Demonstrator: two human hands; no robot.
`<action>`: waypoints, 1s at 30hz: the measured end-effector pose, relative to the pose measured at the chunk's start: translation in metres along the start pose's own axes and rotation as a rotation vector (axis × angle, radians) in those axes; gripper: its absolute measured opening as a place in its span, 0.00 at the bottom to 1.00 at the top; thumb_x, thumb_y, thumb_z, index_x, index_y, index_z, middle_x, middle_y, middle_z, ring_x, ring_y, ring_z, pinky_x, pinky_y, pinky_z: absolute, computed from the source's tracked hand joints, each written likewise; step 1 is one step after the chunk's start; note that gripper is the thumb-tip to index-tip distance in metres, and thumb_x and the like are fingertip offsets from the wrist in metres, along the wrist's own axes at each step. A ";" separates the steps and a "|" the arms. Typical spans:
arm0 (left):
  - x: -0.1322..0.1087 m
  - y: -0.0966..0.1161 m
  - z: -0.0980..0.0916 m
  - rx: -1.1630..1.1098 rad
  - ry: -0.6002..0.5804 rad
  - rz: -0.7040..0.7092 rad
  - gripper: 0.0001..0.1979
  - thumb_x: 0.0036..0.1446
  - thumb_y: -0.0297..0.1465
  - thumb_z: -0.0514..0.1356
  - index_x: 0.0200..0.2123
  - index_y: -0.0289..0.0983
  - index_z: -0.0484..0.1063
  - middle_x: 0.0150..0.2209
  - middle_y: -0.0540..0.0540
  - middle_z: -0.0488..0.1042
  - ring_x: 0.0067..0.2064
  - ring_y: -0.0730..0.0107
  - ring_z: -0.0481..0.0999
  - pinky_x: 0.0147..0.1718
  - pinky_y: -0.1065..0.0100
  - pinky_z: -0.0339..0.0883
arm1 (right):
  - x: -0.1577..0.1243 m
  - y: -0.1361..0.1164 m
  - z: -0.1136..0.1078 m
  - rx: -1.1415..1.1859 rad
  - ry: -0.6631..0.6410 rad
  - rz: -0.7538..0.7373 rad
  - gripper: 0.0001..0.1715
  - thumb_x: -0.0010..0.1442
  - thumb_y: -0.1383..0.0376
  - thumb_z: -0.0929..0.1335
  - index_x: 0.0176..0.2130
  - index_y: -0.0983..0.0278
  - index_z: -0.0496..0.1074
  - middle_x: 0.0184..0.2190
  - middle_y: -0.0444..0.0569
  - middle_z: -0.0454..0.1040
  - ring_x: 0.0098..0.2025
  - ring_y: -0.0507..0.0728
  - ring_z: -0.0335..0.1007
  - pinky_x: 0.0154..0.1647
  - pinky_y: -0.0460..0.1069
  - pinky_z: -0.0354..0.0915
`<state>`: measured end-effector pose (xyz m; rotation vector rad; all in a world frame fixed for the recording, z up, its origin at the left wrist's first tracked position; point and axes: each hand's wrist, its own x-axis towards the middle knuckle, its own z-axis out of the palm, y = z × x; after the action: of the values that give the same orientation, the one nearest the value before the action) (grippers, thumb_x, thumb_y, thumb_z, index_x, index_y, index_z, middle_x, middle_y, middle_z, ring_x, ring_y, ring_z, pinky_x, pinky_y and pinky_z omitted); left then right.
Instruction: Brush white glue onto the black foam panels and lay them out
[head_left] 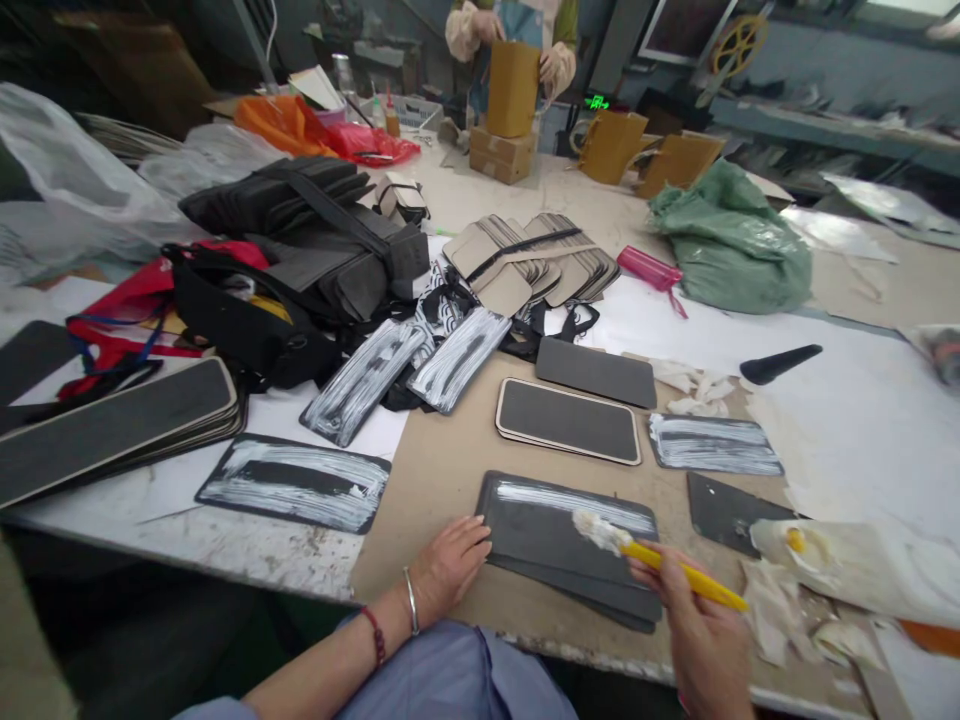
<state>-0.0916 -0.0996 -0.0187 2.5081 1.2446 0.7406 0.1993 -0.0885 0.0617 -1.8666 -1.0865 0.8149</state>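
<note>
My right hand [694, 620] is closed round the yellow handle of a glue brush [675, 570]. Its bristles, caked with white paste, hover over or touch the top dark grey panel [547, 530]; which of the two I cannot tell. A white streak of paste runs along that panel's far edge, and more panels lie fanned out beneath it. My left hand [448, 568] rests flat, fingers stretched, at the panel's left end. Panels smeared with white paste lie around, one at left [292, 483], one at right [716, 444] and two further back [461, 360].
A cream-coloured container [847, 565] smeared with paste lies at right. Behind are beige-rimmed panels [568, 420], strapped stacks of boards [529, 258], a black bag [240, 320], a green sack [739, 240] and a pink pouch [651, 268]. Across the table a person handles a brown box [513, 90].
</note>
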 end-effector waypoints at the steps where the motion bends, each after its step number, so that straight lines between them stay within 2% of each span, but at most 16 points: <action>1: -0.001 -0.001 -0.001 -0.007 -0.006 -0.001 0.12 0.56 0.22 0.50 0.41 0.32 0.68 0.43 0.40 0.73 0.51 0.62 0.68 0.48 0.57 0.67 | -0.007 -0.012 0.025 0.062 -0.068 0.013 0.25 0.50 0.48 0.66 0.37 0.66 0.72 0.34 0.53 0.75 0.32 0.59 0.73 0.36 0.54 0.69; 3: -0.004 -0.004 -0.002 -0.026 -0.027 -0.011 0.12 0.56 0.22 0.50 0.42 0.33 0.68 0.44 0.40 0.73 0.52 0.63 0.67 0.48 0.57 0.67 | -0.016 -0.030 0.065 0.138 -0.137 0.010 0.25 0.50 0.49 0.66 0.37 0.66 0.71 0.36 0.53 0.75 0.32 0.58 0.72 0.37 0.54 0.69; 5: -0.007 -0.005 -0.003 -0.043 -0.053 -0.022 0.13 0.55 0.22 0.50 0.43 0.33 0.68 0.44 0.40 0.73 0.52 0.63 0.67 0.49 0.57 0.66 | -0.020 -0.038 0.091 0.143 -0.155 -0.017 0.24 0.51 0.48 0.65 0.36 0.65 0.71 0.34 0.52 0.75 0.31 0.57 0.72 0.37 0.54 0.69; 7: -0.009 -0.007 -0.002 -0.048 -0.072 -0.027 0.14 0.54 0.22 0.51 0.44 0.33 0.68 0.45 0.40 0.73 0.52 0.61 0.67 0.49 0.56 0.66 | -0.023 -0.038 0.107 0.108 -0.155 -0.047 0.23 0.51 0.49 0.65 0.35 0.65 0.71 0.32 0.51 0.75 0.30 0.57 0.72 0.37 0.54 0.68; 10: -0.011 -0.009 -0.002 -0.052 -0.105 -0.033 0.16 0.53 0.21 0.51 0.46 0.34 0.67 0.47 0.41 0.72 0.52 0.61 0.67 0.49 0.56 0.66 | -0.029 -0.034 0.118 0.065 -0.141 -0.084 0.22 0.52 0.49 0.64 0.36 0.65 0.71 0.32 0.51 0.75 0.30 0.57 0.72 0.37 0.53 0.68; 14: -0.011 -0.012 -0.005 -0.067 -0.151 -0.024 0.17 0.54 0.22 0.51 0.47 0.34 0.67 0.48 0.42 0.71 0.52 0.61 0.66 0.50 0.56 0.64 | -0.048 -0.030 0.116 0.022 -0.151 -0.086 0.22 0.52 0.49 0.64 0.34 0.64 0.72 0.34 0.52 0.75 0.30 0.57 0.72 0.34 0.52 0.69; 20: -0.010 -0.018 -0.009 -0.072 -0.184 0.012 0.17 0.53 0.22 0.51 0.47 0.34 0.67 0.49 0.44 0.71 0.52 0.60 0.66 0.51 0.55 0.62 | -0.074 -0.027 0.102 0.032 -0.106 0.036 0.22 0.51 0.49 0.65 0.34 0.65 0.72 0.32 0.52 0.75 0.31 0.58 0.73 0.35 0.53 0.69; 26: -0.012 -0.021 -0.008 -0.096 -0.180 0.032 0.19 0.54 0.22 0.50 0.49 0.35 0.65 0.49 0.43 0.70 0.53 0.62 0.65 0.52 0.55 0.61 | -0.072 -0.013 0.100 0.145 -0.067 0.197 0.26 0.50 0.47 0.65 0.35 0.67 0.71 0.32 0.52 0.75 0.31 0.59 0.73 0.36 0.54 0.70; 30: -0.011 -0.019 -0.006 -0.074 -0.195 0.018 0.19 0.53 0.21 0.50 0.48 0.36 0.66 0.49 0.43 0.71 0.51 0.62 0.66 0.51 0.54 0.61 | -0.068 -0.007 0.090 0.126 -0.002 0.215 0.27 0.49 0.47 0.66 0.36 0.68 0.71 0.30 0.51 0.76 0.31 0.59 0.73 0.37 0.54 0.70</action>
<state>-0.1131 -0.0967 -0.0256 2.4666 1.1087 0.5215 0.0939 -0.1182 0.0346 -1.8962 -0.8248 0.9847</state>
